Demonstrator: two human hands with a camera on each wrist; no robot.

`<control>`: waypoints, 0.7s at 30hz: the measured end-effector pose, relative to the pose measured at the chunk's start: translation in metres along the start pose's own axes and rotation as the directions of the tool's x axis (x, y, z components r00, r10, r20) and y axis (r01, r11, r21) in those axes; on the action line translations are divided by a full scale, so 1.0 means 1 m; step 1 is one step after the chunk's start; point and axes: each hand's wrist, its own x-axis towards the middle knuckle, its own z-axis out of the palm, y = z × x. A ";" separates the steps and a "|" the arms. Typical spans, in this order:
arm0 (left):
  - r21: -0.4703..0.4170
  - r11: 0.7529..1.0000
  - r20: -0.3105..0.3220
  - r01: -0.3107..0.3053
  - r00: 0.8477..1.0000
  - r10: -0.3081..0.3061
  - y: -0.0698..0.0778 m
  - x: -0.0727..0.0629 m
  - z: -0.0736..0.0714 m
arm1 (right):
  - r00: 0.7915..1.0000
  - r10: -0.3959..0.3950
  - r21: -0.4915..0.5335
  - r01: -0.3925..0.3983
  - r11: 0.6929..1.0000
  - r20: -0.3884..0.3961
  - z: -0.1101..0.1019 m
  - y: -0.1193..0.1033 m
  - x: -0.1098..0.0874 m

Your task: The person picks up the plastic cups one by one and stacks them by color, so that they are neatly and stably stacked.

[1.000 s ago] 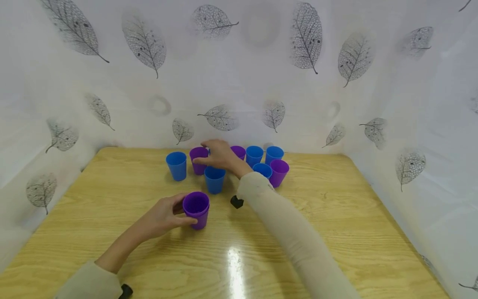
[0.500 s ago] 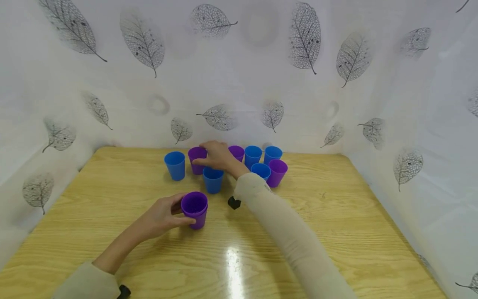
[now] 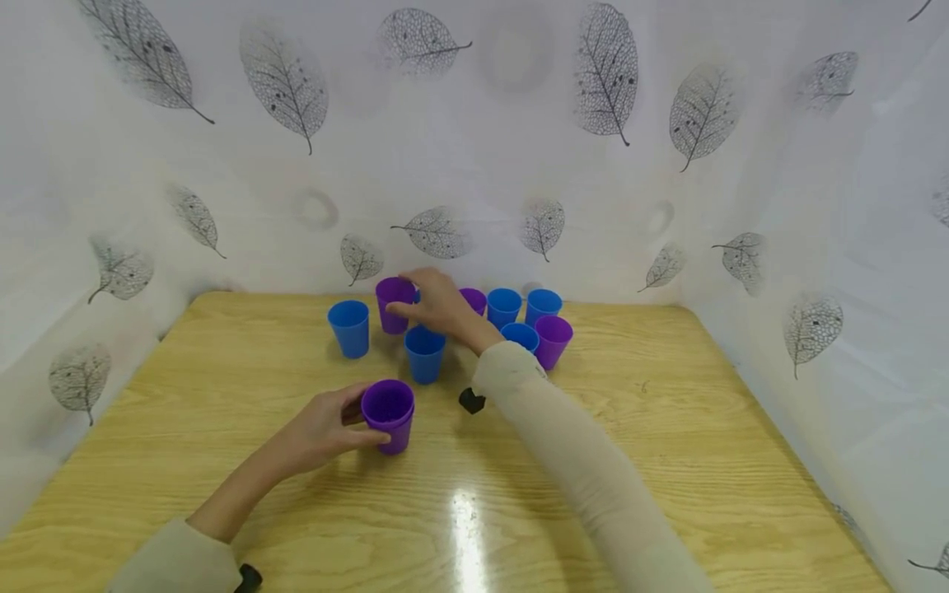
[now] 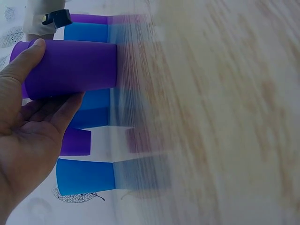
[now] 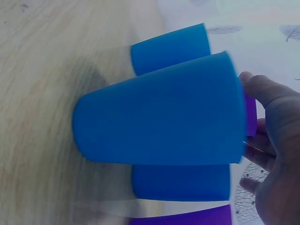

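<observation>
My left hand (image 3: 322, 430) grips a pair of nested purple cups (image 3: 395, 441) from the left, thumb on the near side; they stand upright on the table. At the back, my right hand (image 3: 443, 311) holds a purple cup (image 3: 391, 311) by its rim. In the left wrist view this cup (image 4: 77, 142) is raised, its base above the tabletop. A blue cup (image 3: 425, 358) stands in front of the right hand and hides most of the held cup in the right wrist view. Left of the held cup is another blue cup (image 3: 349, 331).
Behind the right wrist stands a purple cup (image 3: 474, 301), with two blue cups (image 3: 504, 308) (image 3: 544, 305) farther right. Nearer are a blue cup (image 3: 521, 336) and a purple cup (image 3: 552, 344). A leaf-patterned curtain (image 3: 511, 181) borders the wooden table (image 3: 667, 428).
My right hand has lifted the purple cup slightly up from its spot on the table. The left hand and its nested cups have stayed in place.
</observation>
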 end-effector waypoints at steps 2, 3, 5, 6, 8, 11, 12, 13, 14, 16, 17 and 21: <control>0.004 1.000 0.001 0.001 1.000 -0.001 0.000 0.000 0.000 | 1.000 -0.006 0.054 0.007 0.999 -0.016 -0.005 -0.002 -0.002; 0.004 1.000 0.001 0.001 1.000 -0.001 0.000 0.000 0.000 | 1.000 -0.004 0.078 0.006 0.997 -0.024 -0.008 -0.003 -0.003; 0.009 1.000 0.000 0.001 1.000 -0.001 0.000 0.000 0.000 | 0.999 -0.005 0.119 0.010 0.993 -0.046 -0.012 -0.004 -0.006; 0.009 1.000 0.001 0.002 1.000 -0.002 0.000 0.000 0.000 | 0.998 -0.005 0.150 0.013 0.989 -0.060 -0.015 -0.005 -0.008; 0.011 1.000 0.002 0.001 1.000 -0.001 0.000 0.001 0.000 | 0.996 0.003 0.225 0.017 0.974 -0.086 -0.021 -0.005 -0.012; 0.020 1.000 0.003 0.005 1.000 -0.005 0.001 0.001 0.000 | 0.993 0.024 0.336 0.016 0.942 -0.114 -0.030 -0.006 -0.021; 0.020 1.000 0.004 0.006 1.000 -0.006 0.001 0.002 0.000 | 0.992 0.033 0.366 0.014 0.930 -0.122 -0.033 -0.007 -0.024; 0.021 1.000 0.004 0.007 1.000 -0.007 0.001 0.002 0.000 | 0.991 0.042 0.387 0.011 0.922 -0.129 -0.036 -0.007 -0.028; 0.020 1.000 0.004 0.006 1.000 -0.006 0.001 0.002 0.000 | 0.989 0.047 0.404 0.013 0.915 -0.137 -0.040 -0.008 -0.032; 0.017 1.000 0.004 0.005 1.000 -0.005 0.001 0.002 0.000 | 0.987 0.044 0.424 0.027 0.905 -0.157 -0.045 -0.009 -0.039; 0.016 1.000 0.003 0.003 1.000 -0.004 0.001 0.002 0.000 | 0.985 0.035 0.425 0.040 0.904 -0.167 -0.048 -0.009 -0.043; 0.022 1.000 0.002 0.007 1.000 -0.008 0.001 0.001 0.000 | 0.977 -0.023 0.433 0.116 0.894 -0.213 -0.054 -0.009 -0.055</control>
